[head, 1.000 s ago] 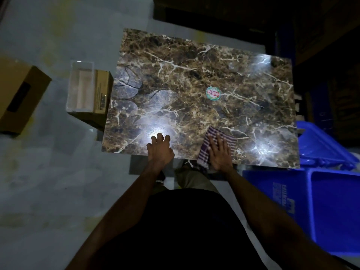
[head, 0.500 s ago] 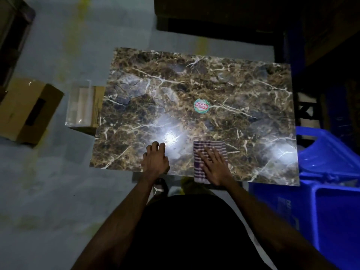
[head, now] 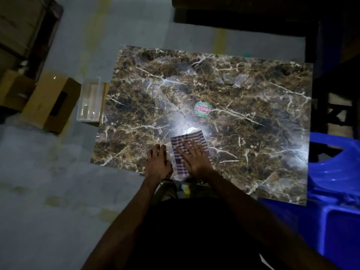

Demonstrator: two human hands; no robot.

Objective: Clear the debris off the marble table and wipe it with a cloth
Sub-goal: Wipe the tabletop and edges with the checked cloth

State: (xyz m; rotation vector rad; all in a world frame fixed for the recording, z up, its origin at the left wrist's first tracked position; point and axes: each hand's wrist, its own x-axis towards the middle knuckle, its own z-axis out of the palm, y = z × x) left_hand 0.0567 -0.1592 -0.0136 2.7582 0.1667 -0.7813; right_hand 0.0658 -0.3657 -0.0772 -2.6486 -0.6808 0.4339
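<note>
round sticker [head: 202, 110] on marble table [head: 253, 98], lettering unreadable

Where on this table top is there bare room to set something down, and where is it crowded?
The marble table is bare across its far half and right side, beyond the round sticker. The near left edge is crowded: the left hand rests beside the right hand, which presses the striped cloth.

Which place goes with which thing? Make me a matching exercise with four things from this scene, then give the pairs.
Things:
1. striped purple-and-white cloth
2. round green-and-red sticker
3. brown cardboard box
4. blue plastic chair

Places:
A. on the floor, left of the marble table
B. under the flat right hand
C. beside the table's right edge
D. near the middle of the tabletop

Pairs: 1-B, 2-D, 3-A, 4-C
</note>
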